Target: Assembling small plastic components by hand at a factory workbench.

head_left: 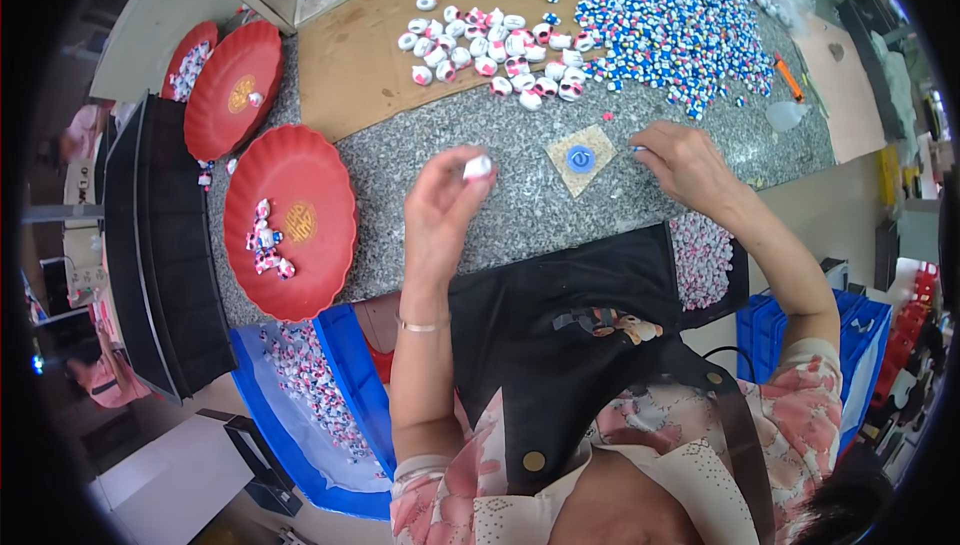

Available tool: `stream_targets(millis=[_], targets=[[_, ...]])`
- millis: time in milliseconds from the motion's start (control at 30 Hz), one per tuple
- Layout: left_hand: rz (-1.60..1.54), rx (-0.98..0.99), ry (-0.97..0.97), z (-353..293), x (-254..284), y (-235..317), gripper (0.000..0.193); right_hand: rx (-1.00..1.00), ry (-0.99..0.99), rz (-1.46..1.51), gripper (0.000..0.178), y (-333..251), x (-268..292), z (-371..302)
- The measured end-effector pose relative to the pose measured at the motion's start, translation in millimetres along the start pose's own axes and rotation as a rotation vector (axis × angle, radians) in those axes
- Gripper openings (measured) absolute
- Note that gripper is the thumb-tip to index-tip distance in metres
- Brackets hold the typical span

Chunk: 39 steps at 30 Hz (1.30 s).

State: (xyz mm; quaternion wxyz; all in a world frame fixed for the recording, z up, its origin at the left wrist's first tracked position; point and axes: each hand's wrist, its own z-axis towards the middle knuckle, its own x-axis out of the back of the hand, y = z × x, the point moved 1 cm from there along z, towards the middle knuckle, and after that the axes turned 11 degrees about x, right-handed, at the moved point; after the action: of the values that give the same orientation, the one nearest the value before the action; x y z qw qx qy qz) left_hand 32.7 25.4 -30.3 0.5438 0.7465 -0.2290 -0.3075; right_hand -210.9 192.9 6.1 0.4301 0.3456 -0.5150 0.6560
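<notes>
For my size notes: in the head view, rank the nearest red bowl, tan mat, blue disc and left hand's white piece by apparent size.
1. Nearest red bowl
2. Tan mat
3. Blue disc and white piece in the left hand: too alike to rank; nearness to the camera unclear.

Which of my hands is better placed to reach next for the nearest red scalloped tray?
Probably your left. The left hand is nearer the red scalloped tray, though it holds a small white piece. The right hand is farther away, beyond the blue disc on the tan square.
</notes>
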Motion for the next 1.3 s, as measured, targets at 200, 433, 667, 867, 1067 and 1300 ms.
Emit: stream_targets(millis=[200, 433, 667, 867, 1067, 1300], targets=[[-0.223, 0.109, -0.124, -41.2, -3.3, -9.1, 0.028, 0.266, 0.049, 0.131, 0.012, -25.2, -9.2, 35.5], [-0.306, 0.049, -0.167, -38.8, -8.9, -1.4, 0.031, 0.402, -0.075, -0.089, 0.011, -26.4, -14.7, 46.6], [-0.239, 0.060, -0.107, -26.2, -31.2, -13.0, 0.032, 0.309, -0.018, -0.071, 0.014, -29.8, -10.1, 36.8], [0.186, -0.268, 0.070, -13.8, -55.1, -29.2, 0.032, -0.411, 0.179, 0.935, 0.014, -50.1, -9.9, 27.6], [0.269, -0.436, 0.000, -19.6, -65.9, -24.5, 0.033, -0.447, 0.066, 1.104, 0.013, -50.0, -11.7, 8.6], [-0.116, 0.146, -0.262, -36.7, -57.6, -26.3, 0.027, 0.174, 0.211, 0.474, 0.010, -72.1, -13.1, -1.4]])
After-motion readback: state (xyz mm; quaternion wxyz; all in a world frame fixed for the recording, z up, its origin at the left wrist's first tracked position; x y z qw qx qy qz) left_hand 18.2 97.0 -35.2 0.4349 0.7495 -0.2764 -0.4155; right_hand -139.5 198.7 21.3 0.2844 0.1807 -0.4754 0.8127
